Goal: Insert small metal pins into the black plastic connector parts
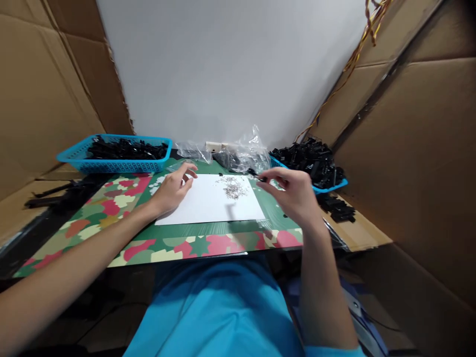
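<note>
My right hand (293,191) is raised over the right edge of a white sheet (201,203), pinching a small black plastic part (256,175) between thumb and fingertips. Resting at the sheet's left side, my left hand (174,187) has its fingers loosely curved and apart, with nothing visible in them. A scattered pile of tiny metal pieces (234,188) lies on the right half of the sheet. The exact kind of the black part is too small to tell.
A blue basket (126,167) of black parts stands at the back left. Another blue basket (334,187), heaped with black parts (308,158), is at the right. Clear plastic bags (249,154) lie along the wall. Cardboard panels (416,134) enclose both sides; loose black pieces (340,208) lie at right.
</note>
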`<state>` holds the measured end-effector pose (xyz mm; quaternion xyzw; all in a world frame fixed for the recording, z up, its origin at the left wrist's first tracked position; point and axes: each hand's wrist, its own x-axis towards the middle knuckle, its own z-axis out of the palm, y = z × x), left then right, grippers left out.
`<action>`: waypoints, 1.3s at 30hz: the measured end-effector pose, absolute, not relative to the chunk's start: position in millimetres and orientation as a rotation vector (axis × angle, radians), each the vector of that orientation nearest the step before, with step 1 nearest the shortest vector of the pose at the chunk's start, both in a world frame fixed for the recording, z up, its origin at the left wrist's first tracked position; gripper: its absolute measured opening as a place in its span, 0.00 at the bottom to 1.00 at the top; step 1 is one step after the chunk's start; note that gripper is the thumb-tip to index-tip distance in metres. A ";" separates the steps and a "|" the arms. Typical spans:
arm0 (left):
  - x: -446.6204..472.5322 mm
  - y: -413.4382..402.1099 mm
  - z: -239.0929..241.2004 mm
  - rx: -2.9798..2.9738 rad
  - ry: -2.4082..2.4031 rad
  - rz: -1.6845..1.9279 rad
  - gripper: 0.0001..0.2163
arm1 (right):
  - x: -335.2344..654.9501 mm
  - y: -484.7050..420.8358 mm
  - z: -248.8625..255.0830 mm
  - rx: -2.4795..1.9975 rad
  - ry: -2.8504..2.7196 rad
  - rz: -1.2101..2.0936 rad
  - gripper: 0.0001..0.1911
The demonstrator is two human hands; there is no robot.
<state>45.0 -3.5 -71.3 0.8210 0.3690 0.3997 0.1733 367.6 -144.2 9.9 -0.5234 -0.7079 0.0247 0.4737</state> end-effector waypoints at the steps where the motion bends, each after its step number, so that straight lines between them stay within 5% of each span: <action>1: 44.9 -3.2 -71.5 2.356 1.059 1.137 0.14 | 386.0 -162.7 4.6 -1.335 -1.610 0.001 0.11; 8: 46.6 -1.5 -77.7 2.490 1.106 0.994 0.12 | 522.9 -206.6 -48.9 -1.606 -0.843 -0.383 0.23; 13: 47.1 2.0 -85.1 2.542 1.049 0.928 0.12 | 575.7 -200.1 -69.3 -1.841 -0.851 -0.476 0.24; 32: 46.3 -1.0 -80.6 2.535 1.104 0.947 0.12 | 550.4 -193.2 -65.2 -1.902 -0.917 -0.655 0.23; 36: 39.2 9.0 -73.4 2.330 1.445 1.233 0.10 | 467.2 -176.9 -37.9 -1.914 -1.449 -0.781 0.22; 39: 24.5 20.2 -63.9 2.123 1.656 1.381 0.09 | 385.8 -161.4 -18.6 -1.677 -2.227 -0.517 0.23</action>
